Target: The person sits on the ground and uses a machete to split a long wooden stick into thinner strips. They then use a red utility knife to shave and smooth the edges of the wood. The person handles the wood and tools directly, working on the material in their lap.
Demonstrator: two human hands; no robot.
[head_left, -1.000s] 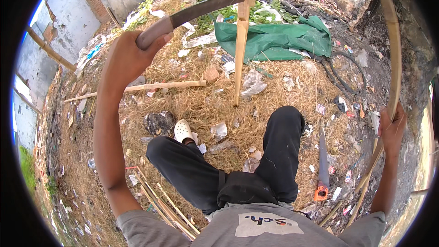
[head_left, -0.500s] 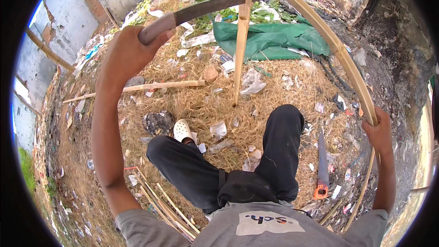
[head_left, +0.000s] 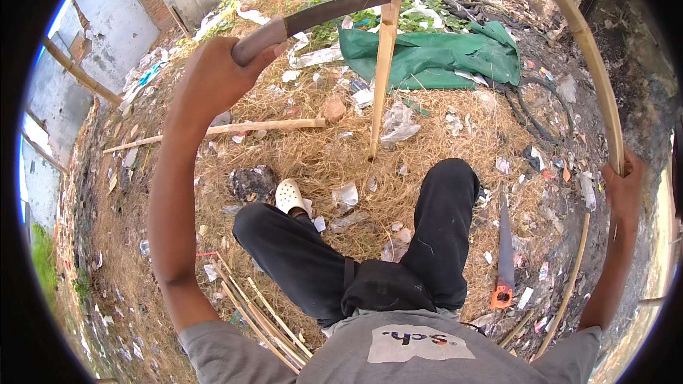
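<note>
Grey T-shirt [head_left: 334, 359], bottom centre: pale chest patch [head_left: 459, 350] with dark lettering, readable; no other print legible from here. Handsaw [head_left: 504, 256], lower right. Right hand [head_left: 625, 183], right edge, closed round a curved bamboo strip [head_left: 589, 50]. Left hand [head_left: 224, 77], upper left, fist round the handle of a machete [head_left: 329, 12]. Blade crosses a bamboo post [head_left: 383, 64], upper centre; can't tell if touching. Best practice, I'd judge: firm handle grip, blade steady, right fingers off the edge. Green sheet [head_left: 441, 60] beyond.
</note>
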